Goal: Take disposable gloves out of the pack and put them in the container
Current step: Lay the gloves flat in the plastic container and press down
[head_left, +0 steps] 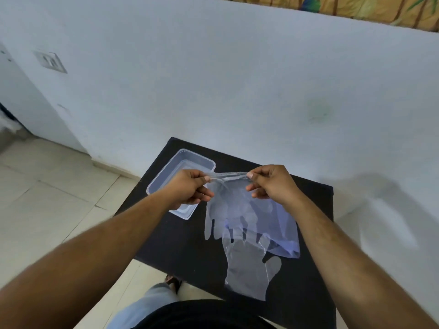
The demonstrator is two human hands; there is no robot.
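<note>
My left hand (190,188) and my right hand (270,184) each pinch the top edge of a thin clear plastic glove (228,210), stretching it between them above the black table (180,252). The glove hangs fingers down. Behind it, toward the right, hangs or lies a bluish clear pack (282,233); I cannot tell whether my right hand also grips it. Another clear glove (249,269) lies flat on the table nearer to me. A clear rectangular container (187,157) stands on the table's far left corner, partly hidden by my left hand.
The small black table stands against a pale blue wall (237,79). Tiled floor (47,198) lies to the left, with the table edge close to my legs. A switch plate (51,61) is on the wall at far left.
</note>
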